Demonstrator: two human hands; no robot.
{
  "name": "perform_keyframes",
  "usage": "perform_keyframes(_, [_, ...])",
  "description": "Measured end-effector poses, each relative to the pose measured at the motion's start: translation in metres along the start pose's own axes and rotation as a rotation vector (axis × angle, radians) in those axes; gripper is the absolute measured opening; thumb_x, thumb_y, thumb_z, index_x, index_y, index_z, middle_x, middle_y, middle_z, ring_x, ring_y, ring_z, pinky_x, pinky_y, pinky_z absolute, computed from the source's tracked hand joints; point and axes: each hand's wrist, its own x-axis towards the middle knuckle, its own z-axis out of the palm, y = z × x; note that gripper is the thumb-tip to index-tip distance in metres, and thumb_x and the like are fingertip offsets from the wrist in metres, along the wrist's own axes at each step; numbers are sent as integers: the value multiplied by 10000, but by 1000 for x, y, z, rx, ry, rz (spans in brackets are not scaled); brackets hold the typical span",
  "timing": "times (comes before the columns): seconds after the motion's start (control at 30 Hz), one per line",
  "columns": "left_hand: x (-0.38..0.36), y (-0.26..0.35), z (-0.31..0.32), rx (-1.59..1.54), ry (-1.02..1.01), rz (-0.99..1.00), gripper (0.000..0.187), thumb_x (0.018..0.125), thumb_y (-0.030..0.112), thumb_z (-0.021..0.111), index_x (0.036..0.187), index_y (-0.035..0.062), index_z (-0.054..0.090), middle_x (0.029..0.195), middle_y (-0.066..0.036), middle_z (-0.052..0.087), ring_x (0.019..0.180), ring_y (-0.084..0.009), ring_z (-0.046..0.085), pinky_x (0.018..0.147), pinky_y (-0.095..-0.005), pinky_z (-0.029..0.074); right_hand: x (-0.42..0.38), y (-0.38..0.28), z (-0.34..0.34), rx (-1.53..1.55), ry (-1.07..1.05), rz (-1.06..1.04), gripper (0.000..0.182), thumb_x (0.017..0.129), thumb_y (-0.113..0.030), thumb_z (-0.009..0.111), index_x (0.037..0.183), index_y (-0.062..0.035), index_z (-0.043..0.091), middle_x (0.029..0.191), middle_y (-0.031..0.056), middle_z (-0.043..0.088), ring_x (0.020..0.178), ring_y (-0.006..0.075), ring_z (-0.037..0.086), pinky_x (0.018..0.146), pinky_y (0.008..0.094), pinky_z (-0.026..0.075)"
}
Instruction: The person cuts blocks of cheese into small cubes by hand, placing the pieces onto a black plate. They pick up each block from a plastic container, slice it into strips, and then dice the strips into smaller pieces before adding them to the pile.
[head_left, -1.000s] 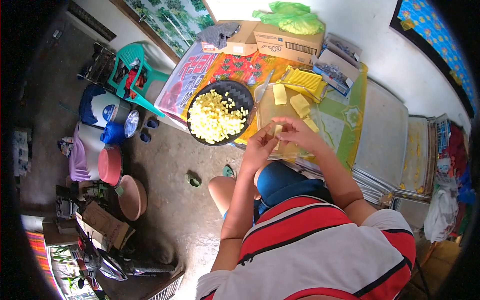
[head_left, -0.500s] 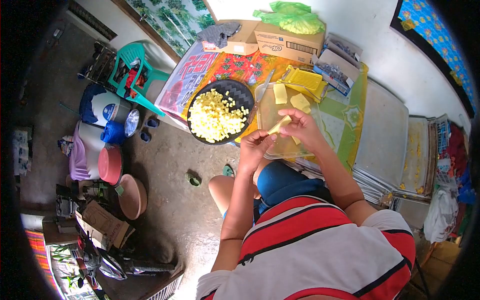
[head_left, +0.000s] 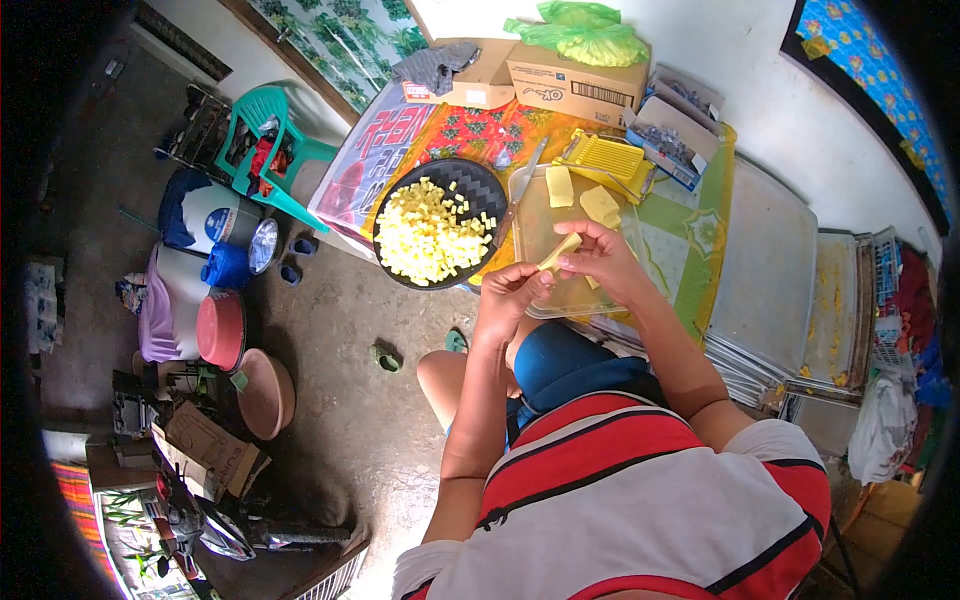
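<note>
- Spanning the gap between two hands, a narrow pale-yellow strip (head_left: 561, 251) is held aslant, pinched by thumb and fingers of the left hand (head_left: 510, 291) at its near end and of the right hand (head_left: 608, 262) towards its far end.
- Beneath it, a clear rectangular plastic tray (head_left: 534, 236) is set, its near rim close to the near edge of a worktop covered in patterned cloths (head_left: 690, 238); little room is left before the person's lap.
- Two flat pale-yellow slices (head_left: 560, 187) are laid in the tray's far part, one just beyond the right hand.
- A long metal-bladed knife (head_left: 530, 176) is placed along the tray's left rim.
- Beside it, a round black woven tray (head_left: 480, 186) is heaped with small pale-yellow cubes (head_left: 430, 240); the worktop's edge is reached by its rim.
- Behind, a yellow ridged plastic frame (head_left: 606, 166) is hemmed in by an open cardboard box (head_left: 668, 148).
- Leftward, broad grey concrete floor (head_left: 335, 345) is left for moving.
</note>
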Motion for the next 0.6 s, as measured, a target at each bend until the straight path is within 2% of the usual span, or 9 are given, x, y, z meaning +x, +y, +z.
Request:
perform_keyframes(0.1, [0, 4, 4, 0, 28, -16, 122, 804, 53, 694, 908, -8, 672, 732, -27, 651, 624, -66, 567, 593, -198, 454, 2, 5, -4, -4, -5, -13, 439, 806, -15, 658, 1218, -17, 505, 902, 54, 624, 778, 114, 614, 712, 254, 518])
perform_keyframes(0.2, [0, 8, 8, -12, 84, -5, 141, 806, 55, 692, 929, -9, 667, 747, -33, 649, 622, -68, 563, 595, -199, 453, 2, 5, -4, -1, 13, -32, 443, 800, -11, 663, 1214, -15, 506, 922, 50, 617, 788, 104, 606, 709, 253, 518])
perform_keyframes(0.6, [4, 8, 5, -55, 56, 16, 152, 834, 64, 668, 958, -22, 656, 801, -41, 654, 638, -84, 576, 604, -208, 467, 4, 4, 0, -17, 6, -66, 486, 781, 14, 672, 1229, -7, 484, 990, 50, 588, 811, 102, 600, 730, 247, 514])
